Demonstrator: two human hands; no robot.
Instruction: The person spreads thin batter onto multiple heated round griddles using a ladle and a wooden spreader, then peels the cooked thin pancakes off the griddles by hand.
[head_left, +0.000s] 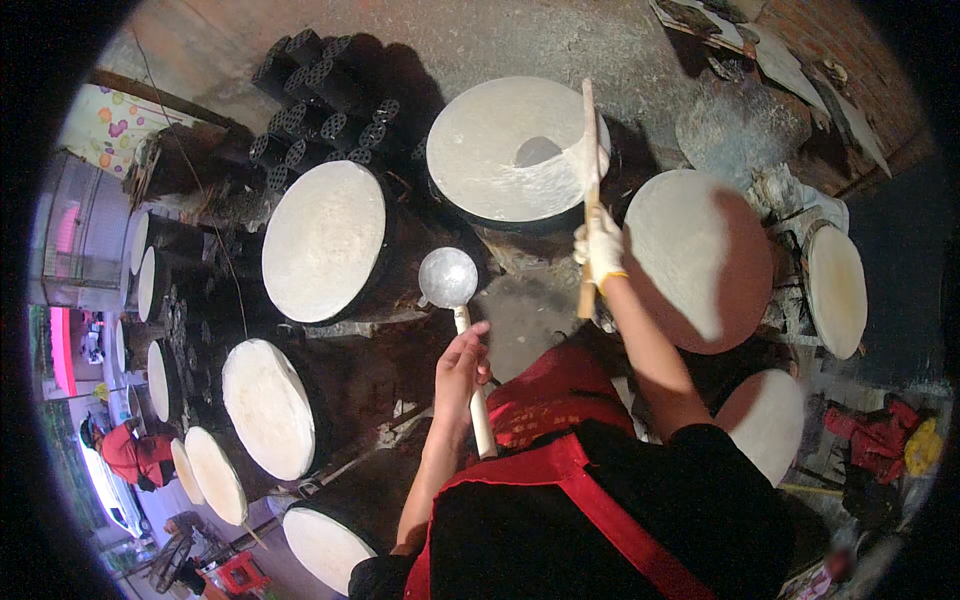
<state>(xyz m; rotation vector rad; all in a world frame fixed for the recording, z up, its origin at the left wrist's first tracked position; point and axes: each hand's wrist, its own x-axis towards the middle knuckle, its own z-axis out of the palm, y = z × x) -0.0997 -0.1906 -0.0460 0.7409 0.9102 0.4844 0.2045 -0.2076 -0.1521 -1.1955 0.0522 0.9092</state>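
My left hand (462,362) is bare and closed on the pale handle of a metal ladle (448,277). The ladle's round bowl points away from me, short of the far griddle. A white glove covers my right hand (602,248), which grips a long wooden stick (590,130). The stick's far part lies across the right side of a large round griddle (490,130) with a whitish surface. Wet-looking white streaks and a dark grey patch (540,152) show there beside the stick. Whether the patch is bare surface or shadow, I cannot tell.
More round whitish griddles surround me, including a left one (325,240), a lower left one (268,410) and a right one (690,250). Black perforated coal briquettes (340,90) are stacked at the back wall. A person in red (135,455) is far left, near a red stool (243,573).
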